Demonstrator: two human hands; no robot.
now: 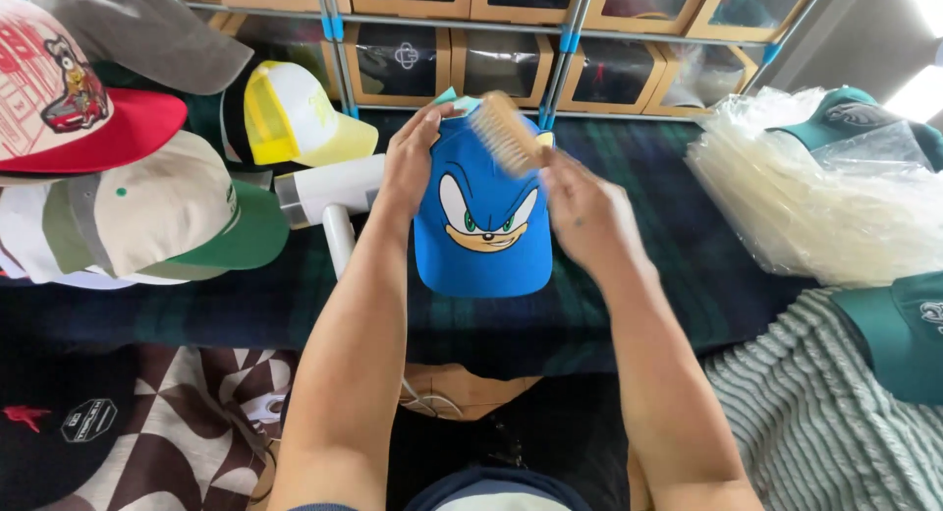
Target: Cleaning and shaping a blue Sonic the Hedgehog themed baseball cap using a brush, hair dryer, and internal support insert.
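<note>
holding blue cap (481, 246) in left hand (413, 162), right hand (580, 211) gripping brush (504, 133).

Brown window-fronted cardboard boxes (401, 61) are lining the shelf along the table's far edge — clear plastic bags (805, 201) are piling at its right edge.

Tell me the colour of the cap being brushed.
Bright blue cartoon-face cap with white eyes and a tan muzzle, best seen in the head view.

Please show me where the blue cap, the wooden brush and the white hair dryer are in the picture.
blue cap (483, 260): head view, on the front panel below the cartoon face.
wooden brush (503, 130): head view, on the pale bristle side, blurred.
white hair dryer (329, 189): head view, on the barrel of its body.
</note>
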